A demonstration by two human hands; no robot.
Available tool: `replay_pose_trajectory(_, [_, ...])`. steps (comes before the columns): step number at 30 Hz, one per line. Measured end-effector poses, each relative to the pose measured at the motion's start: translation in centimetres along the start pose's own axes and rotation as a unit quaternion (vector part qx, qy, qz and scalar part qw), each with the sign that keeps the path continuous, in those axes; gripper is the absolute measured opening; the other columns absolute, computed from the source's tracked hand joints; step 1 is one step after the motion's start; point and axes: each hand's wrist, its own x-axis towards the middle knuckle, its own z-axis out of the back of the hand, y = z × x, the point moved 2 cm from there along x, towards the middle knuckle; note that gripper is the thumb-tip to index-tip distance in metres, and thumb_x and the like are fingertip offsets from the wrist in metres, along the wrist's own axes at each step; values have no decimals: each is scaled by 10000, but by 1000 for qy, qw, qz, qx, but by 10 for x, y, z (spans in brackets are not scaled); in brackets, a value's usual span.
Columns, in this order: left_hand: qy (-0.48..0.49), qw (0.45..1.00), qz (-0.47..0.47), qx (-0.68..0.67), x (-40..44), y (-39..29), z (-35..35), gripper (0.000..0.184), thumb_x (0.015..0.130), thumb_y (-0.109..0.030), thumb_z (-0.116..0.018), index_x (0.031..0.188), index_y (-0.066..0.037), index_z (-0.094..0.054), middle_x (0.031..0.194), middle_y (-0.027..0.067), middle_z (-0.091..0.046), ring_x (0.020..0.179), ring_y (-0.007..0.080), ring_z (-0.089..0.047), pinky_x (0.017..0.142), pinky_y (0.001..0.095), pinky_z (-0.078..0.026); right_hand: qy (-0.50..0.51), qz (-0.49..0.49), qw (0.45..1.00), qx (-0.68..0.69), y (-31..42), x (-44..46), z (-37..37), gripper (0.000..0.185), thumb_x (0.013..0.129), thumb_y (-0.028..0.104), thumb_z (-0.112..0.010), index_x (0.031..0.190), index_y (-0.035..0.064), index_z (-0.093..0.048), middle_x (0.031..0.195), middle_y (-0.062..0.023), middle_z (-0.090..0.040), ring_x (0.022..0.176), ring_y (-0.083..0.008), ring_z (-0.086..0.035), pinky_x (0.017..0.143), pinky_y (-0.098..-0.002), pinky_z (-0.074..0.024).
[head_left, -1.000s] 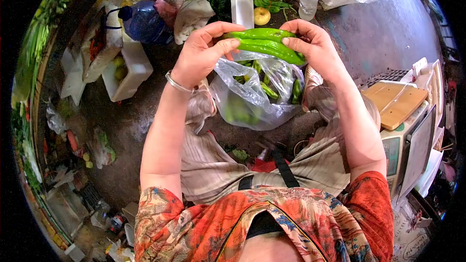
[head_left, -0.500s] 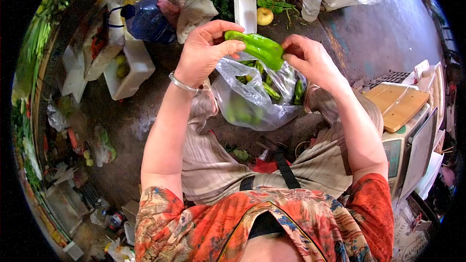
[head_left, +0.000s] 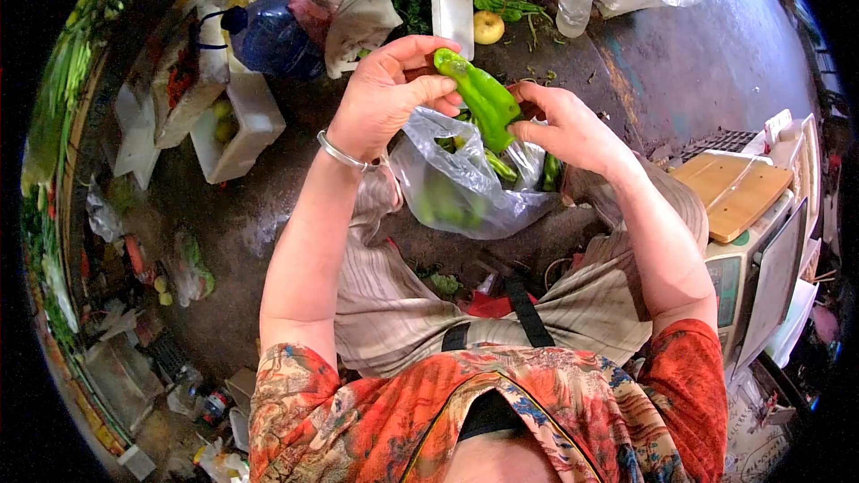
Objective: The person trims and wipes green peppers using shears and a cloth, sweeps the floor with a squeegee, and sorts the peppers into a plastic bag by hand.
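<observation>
A blue jug (head_left: 268,36) lies beside an open white foam box (head_left: 234,132) holding round produce.

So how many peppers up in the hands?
1 visible: a green pepper, upper end in the left hand, lower end by the right hand. Another may be hidden behind it.

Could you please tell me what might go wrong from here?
The glossy green pepper is pinched in the fingers of the left hand, so it might slip. The clear plastic bag below has a slack, crumpled mouth, which could snag the pepper or let it drop onto the dark floor.
</observation>
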Motion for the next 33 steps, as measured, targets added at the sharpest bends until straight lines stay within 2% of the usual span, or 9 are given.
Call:
replay_pose_trajectory(3, [1,1000,-3,-8,1,3,1,315,831,-25,-621,1139,11,-563,966,87,-642,783,155,-625,679,267,-534,7,8,999,34,1,1,-2,394,769,202,-610,1069,-48,-554,925,-234,-617,909,-341,-607,803,-386,-465])
replay_pose_trajectory(5, [-2,1000,-5,-10,1,4,0,304,830,-26,-622,1127,10,-566,961,86,-642,777,157,-626,674,271,-535,51,-21,998,31,0,1,-4,409,781,78,-594,1160,-54,-519,1013,-177,-616,920,-237,-587,834,-330,-453])
replay_pose_trajectory(9, [-29,999,-23,-13,0,4,-2,269,824,-28,-629,1085,4,-574,928,77,-645,717,150,-624,621,273,-532,47,2,996,69,-2,3,-6,384,773,191,-608,1069,-49,-555,928,-217,-623,901,-308,-615,794,-373,-467])
replay_pose_trajectory(12, [-45,999,-28,-6,-1,4,-3,250,822,-24,-628,1065,-1,-576,908,71,-646,682,142,-617,586,270,-523,34,28,998,54,-1,2,-5,380,774,176,-608,1075,-48,-550,942,-204,-625,896,-278,-617,795,-361,-473])
replay_pose_trajectory(14, [-53,998,-28,-4,0,5,-3,240,823,-22,-627,1056,-5,-576,900,69,-646,668,137,-612,571,267,-518,87,-22,991,103,5,1,-2,450,795,99,-612,1205,-34,-485,1032,-132,-595,941,-185,-564,825,-306,-455])
replay_pose_trajectory(17, [-67,997,-31,3,0,6,-1,219,829,-26,-623,1042,-9,-574,886,64,-640,651,129,-601,553,267,-510,103,-38,983,147,12,-4,-2,508,789,166,-663,1219,-20,-468,1036,-124,-591,960,-169,-557,819,-304,-454])
replay_pose_trajectory(27, [-32,997,-25,-62,3,11,-5,262,853,-59,-622,1108,-20,-571,940,42,-628,739,124,-584,641,267,-471,64,-68,989,113,29,-5,2,549,773,288,-723,1188,17,-486,947,-98,-628,873,-156,-583,766,-302,-447])
replay_pose_trajectory(29, [-8,998,8,-69,3,16,-8,315,860,-72,-618,1167,-24,-564,952,39,-627,737,121,-576,639,258,-459,27,-50,993,104,36,-5,2,492,763,269,-700,1107,-28,-511,905,-162,-613,829,-217,-585,765,-344,-466])
replay_pose_trajectory(33, [-2,996,1,-85,4,19,-8,285,861,-81,-620,1138,-25,-577,951,40,-628,730,120,-573,634,254,-455,29,-51,991,119,37,-6,2,487,767,266,-698,1109,-26,-512,903,-161,-613,830,-208,-586,760,-341,-466])
